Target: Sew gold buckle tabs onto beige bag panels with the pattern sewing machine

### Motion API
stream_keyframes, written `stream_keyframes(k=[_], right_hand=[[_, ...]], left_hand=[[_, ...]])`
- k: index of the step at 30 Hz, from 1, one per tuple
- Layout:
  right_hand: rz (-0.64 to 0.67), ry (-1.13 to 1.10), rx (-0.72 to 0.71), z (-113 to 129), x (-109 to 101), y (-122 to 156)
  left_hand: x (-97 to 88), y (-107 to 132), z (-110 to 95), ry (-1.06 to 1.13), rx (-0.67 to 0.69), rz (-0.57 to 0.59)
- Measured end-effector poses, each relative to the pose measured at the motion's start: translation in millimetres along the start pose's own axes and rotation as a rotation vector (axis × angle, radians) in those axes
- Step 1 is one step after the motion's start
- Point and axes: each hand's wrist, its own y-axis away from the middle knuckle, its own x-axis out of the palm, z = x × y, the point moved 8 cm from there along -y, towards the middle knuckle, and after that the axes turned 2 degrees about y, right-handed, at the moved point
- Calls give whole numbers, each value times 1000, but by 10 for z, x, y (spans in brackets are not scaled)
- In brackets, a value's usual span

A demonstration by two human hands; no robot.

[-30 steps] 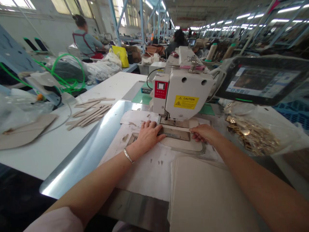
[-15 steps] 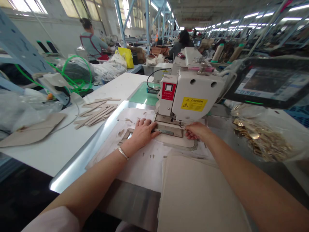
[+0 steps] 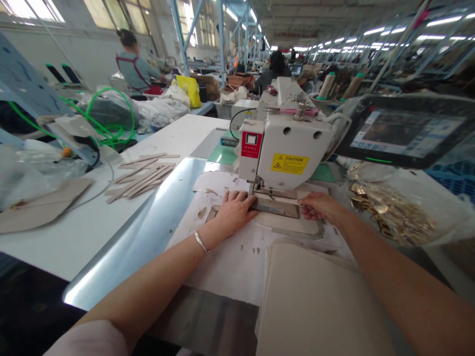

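A white sewing machine [image 3: 285, 153] with a yellow caution label stands over a metal clamp frame [image 3: 278, 208]. Under the frame lies a beige rounded panel [image 3: 293, 225]. My left hand [image 3: 233, 212] rests flat beside the frame's left end, fingers stretched toward it, a bracelet on the wrist. My right hand [image 3: 319, 205] has its fingers curled in a pinch at the frame's right end, touching the frame and panel edge. What the fingers grip there is hidden by the hand itself.
A stack of beige panels [image 3: 319, 296] lies near me. Beige strips [image 3: 143, 173] lie on the white table at left. A bag of gold metal parts [image 3: 393, 210] sits at right under a touchscreen [image 3: 404, 131]. Green hoses [image 3: 107, 128] and other workers [image 3: 133, 64] are farther back.
Both hands stay at the two ends of the clamp frame. The view shifted slightly; the hands and frame hardly moved relative to the machine.
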Motion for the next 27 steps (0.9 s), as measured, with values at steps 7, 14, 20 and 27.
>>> stream_keyframes(k=[7, 14, 20, 27], right_hand=[[-22, -17, 1, -240, -269, -98], [-62, -22, 6, -394, -501, -97], [-70, -10, -14, -411, -497, -135], [-51, -38, -32, -366, -471, -15]], left_hand=[[39, 23, -261, 22, 58, 32], [163, -28, -464, 21, 101, 21], [44, -14, -556, 2, 59, 24], [-86, 254, -1408, 186, 443, 79]])
